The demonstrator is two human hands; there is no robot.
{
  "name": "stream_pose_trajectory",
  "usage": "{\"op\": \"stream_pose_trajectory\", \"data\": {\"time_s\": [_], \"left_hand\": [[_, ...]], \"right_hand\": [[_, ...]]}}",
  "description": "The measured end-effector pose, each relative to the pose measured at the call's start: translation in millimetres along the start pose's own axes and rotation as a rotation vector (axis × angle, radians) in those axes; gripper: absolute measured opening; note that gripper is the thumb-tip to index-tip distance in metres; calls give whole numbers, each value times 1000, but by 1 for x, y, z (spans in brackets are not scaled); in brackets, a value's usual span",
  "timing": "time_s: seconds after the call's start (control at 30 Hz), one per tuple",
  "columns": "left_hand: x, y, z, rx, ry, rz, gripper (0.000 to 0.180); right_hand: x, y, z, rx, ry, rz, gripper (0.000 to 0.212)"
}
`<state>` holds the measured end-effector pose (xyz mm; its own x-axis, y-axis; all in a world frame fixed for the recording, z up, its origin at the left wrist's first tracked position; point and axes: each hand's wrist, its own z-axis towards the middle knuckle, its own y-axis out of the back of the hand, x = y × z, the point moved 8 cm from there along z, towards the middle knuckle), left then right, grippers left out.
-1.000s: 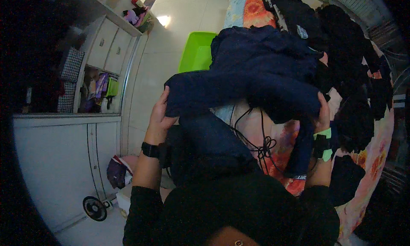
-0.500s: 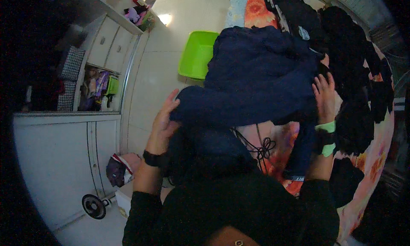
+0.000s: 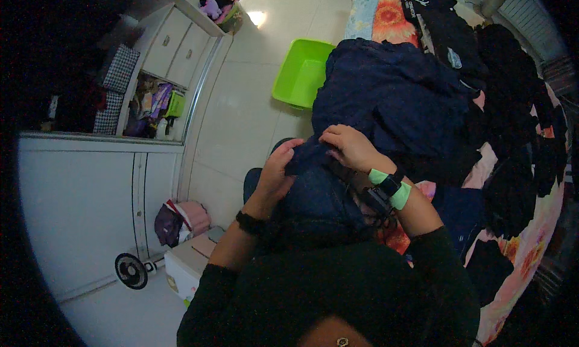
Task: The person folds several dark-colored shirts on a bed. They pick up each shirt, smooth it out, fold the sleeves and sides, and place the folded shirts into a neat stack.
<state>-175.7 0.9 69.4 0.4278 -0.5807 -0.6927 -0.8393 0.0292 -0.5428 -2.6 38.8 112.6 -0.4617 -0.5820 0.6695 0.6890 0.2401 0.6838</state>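
Note:
A large dark blue garment point(image 3: 398, 100) lies spread over the edge of the bed; its exact kind I cannot make out. My left hand point(image 3: 279, 171) is closed on the fabric at the garment's near left end, thumb and fingers pinching it. Close to its right, my right hand point(image 3: 351, 148) bends its fingers down and grips the same narrow part of cloth. A black band sits on each wrist, the right one over a light green cuff point(image 3: 391, 189). My lap lies just below the hands.
A bright green plastic basin point(image 3: 295, 85) stands on the tiled floor beside the bed. Black clothes point(image 3: 512, 130) are heaped along the right of the flowered bedsheet point(image 3: 395, 18). At left are a white cabinet point(image 3: 84, 208), a small black fan point(image 3: 131, 271) and a white box point(image 3: 184, 265).
My right hand has come from the garment's right side over to its left end, close to my left hand. The garment's near left part is now gathered between the hands. The view has shifted slightly.

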Motion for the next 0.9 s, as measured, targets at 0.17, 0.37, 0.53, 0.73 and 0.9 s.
{"op": "stream_pose_trajectory", "data": {"time_s": [0.17, 0.37, 0.53, 0.73, 0.9], "left_hand": [[-16, -4, -3, -106, -194, 449, 51], [-38, -2, 0, -67, -292, 514, 60], [-71, 31, -10, -117, -174, 982, 55], [-108, -53, -32, -107, -848, 1429, 40], [-68, -109, -20, 153, -583, 1364, 39]], "right_hand": [[-10, 0, -9, -74, -187, 117, 16], [3, 51, -11, -279, -256, 139, 14], [-16, 107, -5, -216, -413, 226, 16], [12, 83, 30, 28, -291, 367, 24], [46, 79, 49, -53, -268, 305, 22]]}}
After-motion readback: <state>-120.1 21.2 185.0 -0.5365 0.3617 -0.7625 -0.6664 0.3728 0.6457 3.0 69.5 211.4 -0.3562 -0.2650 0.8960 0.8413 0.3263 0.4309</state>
